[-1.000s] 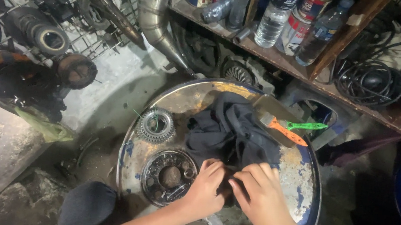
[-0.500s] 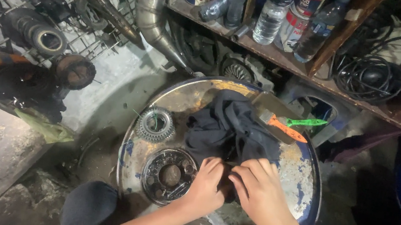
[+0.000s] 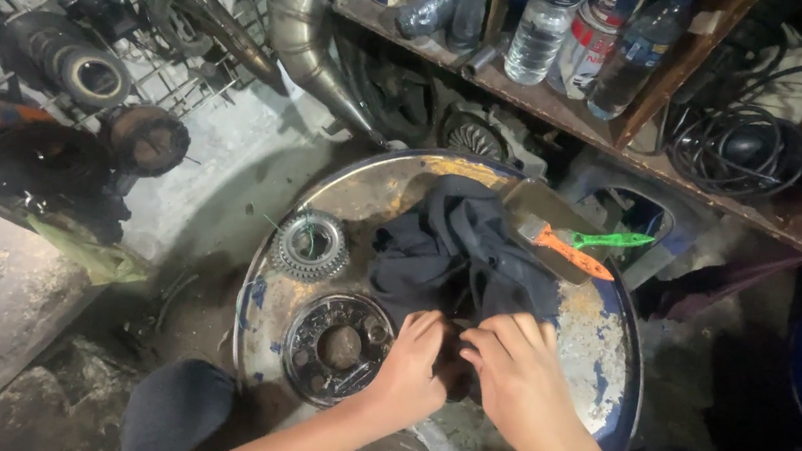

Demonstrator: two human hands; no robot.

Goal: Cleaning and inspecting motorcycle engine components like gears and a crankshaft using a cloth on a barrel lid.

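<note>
Rack, far left: wire mesh (image 3: 90,39) on the wall carries round parts, kept off the floor.
Pipe: one bent exhaust pipe (image 3: 307,33) leans beside the shelf.
Drum: an upturned drum (image 3: 608,350), rusty with blue patches, serves as the table between the person's knees.
Gear: one toothed ring (image 3: 311,244) lies flat on the drum's left part, apart from the cloth.
Plate: one round plate (image 3: 337,347) with holes lies flat just below the gear, near the left hand.
Left hand (image 3: 410,368): fingers curled and narrow, pressed into the cloth's near edge; whatever they pinch beneath it is hidden.
Cloth: one dark cloth (image 3: 464,248) is bunched at the drum's centre, probably to cushion or wipe a part.
Right hand (image 3: 520,375): fingers bent, tips touching the same edge, facing the left hand.
Tools: two, an orange handle (image 3: 569,252) crossing a green one (image 3: 615,242), set aside behind the cloth.
Shelf: wooden shelf (image 3: 555,107) holds at least three bottles.
</note>
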